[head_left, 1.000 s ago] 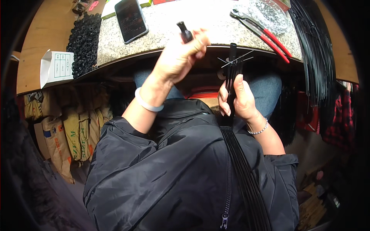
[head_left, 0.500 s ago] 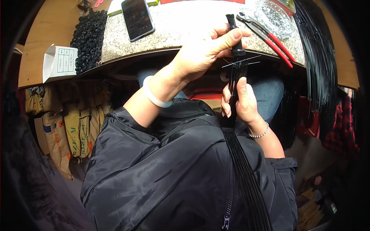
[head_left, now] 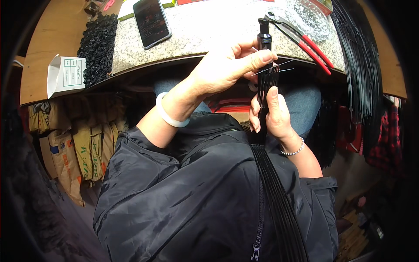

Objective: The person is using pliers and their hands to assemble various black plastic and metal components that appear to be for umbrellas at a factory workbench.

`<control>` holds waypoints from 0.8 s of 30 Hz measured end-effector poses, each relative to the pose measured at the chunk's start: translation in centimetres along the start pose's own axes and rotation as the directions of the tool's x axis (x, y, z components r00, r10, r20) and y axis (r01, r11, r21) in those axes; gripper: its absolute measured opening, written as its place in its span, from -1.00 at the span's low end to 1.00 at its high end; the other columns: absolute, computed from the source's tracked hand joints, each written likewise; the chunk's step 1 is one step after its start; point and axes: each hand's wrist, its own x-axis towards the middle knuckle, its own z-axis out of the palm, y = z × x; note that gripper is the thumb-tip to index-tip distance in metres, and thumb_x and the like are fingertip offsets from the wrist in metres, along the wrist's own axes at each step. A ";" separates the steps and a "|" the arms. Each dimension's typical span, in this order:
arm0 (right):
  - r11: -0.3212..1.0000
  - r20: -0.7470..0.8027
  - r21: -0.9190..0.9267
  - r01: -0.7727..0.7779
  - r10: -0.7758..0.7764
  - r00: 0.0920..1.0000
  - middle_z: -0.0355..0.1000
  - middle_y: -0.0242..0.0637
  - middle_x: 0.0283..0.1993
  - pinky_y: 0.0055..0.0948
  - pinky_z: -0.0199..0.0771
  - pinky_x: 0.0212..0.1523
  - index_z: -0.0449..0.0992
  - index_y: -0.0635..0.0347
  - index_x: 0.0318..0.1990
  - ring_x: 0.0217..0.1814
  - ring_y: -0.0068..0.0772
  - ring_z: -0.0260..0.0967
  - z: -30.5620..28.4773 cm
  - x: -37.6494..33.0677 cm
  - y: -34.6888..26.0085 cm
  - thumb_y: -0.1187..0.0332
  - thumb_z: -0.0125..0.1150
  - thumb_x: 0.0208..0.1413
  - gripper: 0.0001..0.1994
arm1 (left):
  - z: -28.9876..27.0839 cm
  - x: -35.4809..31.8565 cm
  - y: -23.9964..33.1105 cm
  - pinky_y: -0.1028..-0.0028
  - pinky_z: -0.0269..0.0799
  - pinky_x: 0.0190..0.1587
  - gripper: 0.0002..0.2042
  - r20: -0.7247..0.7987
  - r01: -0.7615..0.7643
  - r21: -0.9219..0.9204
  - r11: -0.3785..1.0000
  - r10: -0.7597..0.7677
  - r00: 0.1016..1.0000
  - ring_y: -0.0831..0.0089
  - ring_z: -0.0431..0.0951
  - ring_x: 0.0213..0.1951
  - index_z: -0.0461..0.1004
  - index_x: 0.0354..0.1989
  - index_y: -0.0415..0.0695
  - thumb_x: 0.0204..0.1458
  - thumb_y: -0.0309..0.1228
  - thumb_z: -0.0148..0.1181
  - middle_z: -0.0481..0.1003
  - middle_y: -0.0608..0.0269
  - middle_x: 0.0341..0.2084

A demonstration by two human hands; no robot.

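Note:
A black tubular fitting (head_left: 264, 38) with a flared top stands upright at the end of a bundle of black strands (head_left: 279, 196). Round its lower end, the thumb and fingers of my left hand (head_left: 233, 65) are closed, though the fingertips behind it are hidden. A few thin wires (head_left: 286, 70) stick out sideways just below the thumb. Lower down, my right hand (head_left: 277, 114) grips the bundle, thumb in front and fingers wrapped around. From there the strands run down across my dark jacket, flat and side by side, past a crosswise binding.
Red-handled pliers (head_left: 305, 46) lie on the speckled tabletop (head_left: 192, 39), beside a clear coiled heap (head_left: 307, 19). Left are a phone (head_left: 151, 22), a pile of small black rings (head_left: 98, 54) and a white box (head_left: 67, 76). Long dark strands (head_left: 360, 65) hang over the right edge.
My left hand has slid down the fitting, from its upper part to its lower end, baring the top. The thin wires have shifted slightly. My right hand keeps its grip.

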 end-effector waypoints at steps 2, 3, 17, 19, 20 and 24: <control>1.000 0.010 0.007 -0.003 0.003 1.000 0.28 -0.27 -0.73 -0.65 0.23 -0.72 0.32 0.26 -0.54 -0.75 -0.56 0.23 0.0 0.0 0.0 -0.18 -0.31 0.18 -0.38 | -0.2 -0.1 0.1 0.65 0.43 -0.25 -0.74 -0.023 0.019 0.027 0.999 -0.018 1.000 0.57 0.51 -0.24 0.45 -0.14 -0.19 0.13 -0.27 0.07 0.52 0.26 -0.29; 1.000 0.019 0.012 -0.007 0.006 1.000 0.28 -0.27 -0.73 -0.65 0.23 -0.72 0.32 0.26 -0.54 -0.75 -0.56 0.23 -0.1 0.0 0.0 -0.19 -0.31 0.18 -0.38 | -0.2 0.0 -0.1 0.65 0.43 -0.25 -0.74 -0.023 0.019 0.027 0.999 -0.018 1.000 0.57 0.51 -0.24 0.45 -0.14 -0.19 0.13 -0.27 0.07 0.52 0.26 -0.29; 0.996 0.044 -0.079 0.040 -0.036 0.998 0.20 -0.24 -0.80 -0.54 0.27 -0.74 0.22 0.21 -0.54 -0.85 -0.46 0.12 -0.5 0.1 0.2 -0.25 -0.42 0.15 -0.36 | 0.2 -0.5 -0.1 0.61 0.39 -0.17 -0.64 0.116 -0.068 -0.163 0.984 0.087 0.989 0.56 0.48 -0.20 0.39 -0.03 -0.23 0.06 -0.26 0.14 0.49 0.20 -0.17; 0.992 0.070 -0.092 0.081 -0.074 0.995 0.20 -0.23 -0.80 -0.53 0.27 -0.74 0.22 0.23 -0.53 -0.85 -0.44 0.11 -0.7 0.1 0.2 -0.23 -0.45 0.17 -0.36 | 0.3 -1.2 0.1 0.55 0.39 -0.12 -0.49 0.151 -0.009 -0.134 0.991 0.030 0.988 0.54 0.46 -0.19 0.32 0.07 -0.25 -0.11 -0.46 0.30 0.45 0.20 -0.16; 0.985 0.097 -0.109 0.133 -0.122 0.988 0.19 -0.22 -0.80 -0.53 0.27 -0.74 0.22 0.24 -0.52 -0.85 -0.43 0.11 -0.9 0.3 0.6 -0.22 -0.46 0.17 -0.36 | 1.2 -1.6 1.3 0.55 0.40 -0.14 -0.41 0.092 -0.128 0.126 0.984 0.117 0.989 0.56 0.48 -0.22 0.28 0.11 -0.25 -0.19 -0.59 0.32 0.46 0.21 -0.20; 0.995 0.100 -0.054 0.088 -0.082 0.992 0.19 -0.23 -0.80 -0.53 0.26 -0.76 0.22 0.23 -0.50 -0.86 -0.43 0.11 -0.9 0.2 0.5 -0.23 -0.47 0.16 -0.36 | 1.4 -1.4 0.1 0.59 0.44 -0.18 -0.59 0.011 -0.232 0.384 0.894 0.247 0.969 0.59 0.51 -0.28 0.33 0.04 -0.32 -0.03 -0.58 0.18 0.51 0.22 -0.33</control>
